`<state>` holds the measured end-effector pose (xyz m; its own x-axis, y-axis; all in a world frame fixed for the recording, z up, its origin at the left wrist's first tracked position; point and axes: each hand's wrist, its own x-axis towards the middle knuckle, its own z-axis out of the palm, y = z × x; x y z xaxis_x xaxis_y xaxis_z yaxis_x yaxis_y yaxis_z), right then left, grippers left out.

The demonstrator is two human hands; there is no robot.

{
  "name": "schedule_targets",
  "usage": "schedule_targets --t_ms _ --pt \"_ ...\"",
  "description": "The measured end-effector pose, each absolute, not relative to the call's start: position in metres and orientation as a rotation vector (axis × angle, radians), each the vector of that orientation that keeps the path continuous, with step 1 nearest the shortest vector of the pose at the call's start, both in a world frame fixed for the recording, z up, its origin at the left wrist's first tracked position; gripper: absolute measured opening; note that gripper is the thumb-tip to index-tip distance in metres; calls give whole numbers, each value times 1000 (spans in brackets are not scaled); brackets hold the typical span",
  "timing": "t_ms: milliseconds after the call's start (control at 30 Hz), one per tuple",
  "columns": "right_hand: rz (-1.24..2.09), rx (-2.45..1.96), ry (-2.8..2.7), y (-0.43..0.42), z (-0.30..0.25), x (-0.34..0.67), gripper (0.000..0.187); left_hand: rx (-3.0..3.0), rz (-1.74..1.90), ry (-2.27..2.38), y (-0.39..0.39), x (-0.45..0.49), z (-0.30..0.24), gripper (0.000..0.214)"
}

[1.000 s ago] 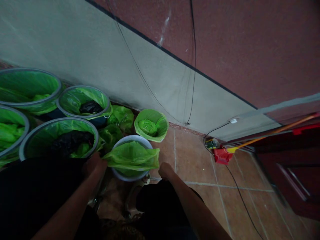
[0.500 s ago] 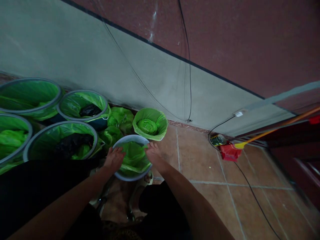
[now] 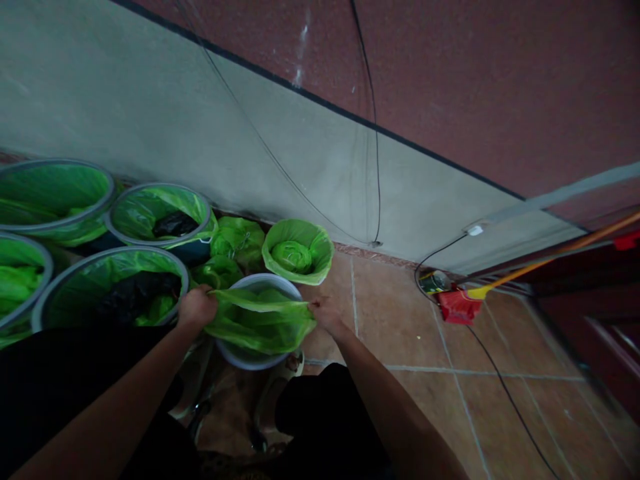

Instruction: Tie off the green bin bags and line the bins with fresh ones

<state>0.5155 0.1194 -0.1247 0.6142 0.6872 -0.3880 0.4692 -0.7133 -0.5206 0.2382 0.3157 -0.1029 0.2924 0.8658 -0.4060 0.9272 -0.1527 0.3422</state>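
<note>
A small grey bin stands on the floor right in front of me with a green plastic bag in it. My left hand is closed on the bag's left edge and my right hand pinches its right edge. The bag is stretched taut between them across the bin's mouth.
Several larger grey bins lined with green bags stand to the left, two holding black bags. A small green-lined bin sits by the wall. A red dustpan with an orange handle and black cables lie on the tiled floor at right.
Half a second ago both hands were down inside the bin on the bag. They have since moved apart and pulled the bag's edges out wide over the rim.
</note>
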Motion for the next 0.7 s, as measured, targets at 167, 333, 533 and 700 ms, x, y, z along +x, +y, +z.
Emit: schedule_targets --t_ms 167,333,533,700 --pt "616 -2722 -1102 127 -108 507 23 2272 -165 1606 297 255 -83 58" --pt "627 -2714 -959 129 -107 508 24 2589 -93 1008 286 273 -86 67" --pt "590 -2630 -842 123 -116 515 23 2559 -197 848 287 290 -113 41" --pt "558 -2743 -873 121 -122 519 23 2528 -247 980 303 290 -120 34"
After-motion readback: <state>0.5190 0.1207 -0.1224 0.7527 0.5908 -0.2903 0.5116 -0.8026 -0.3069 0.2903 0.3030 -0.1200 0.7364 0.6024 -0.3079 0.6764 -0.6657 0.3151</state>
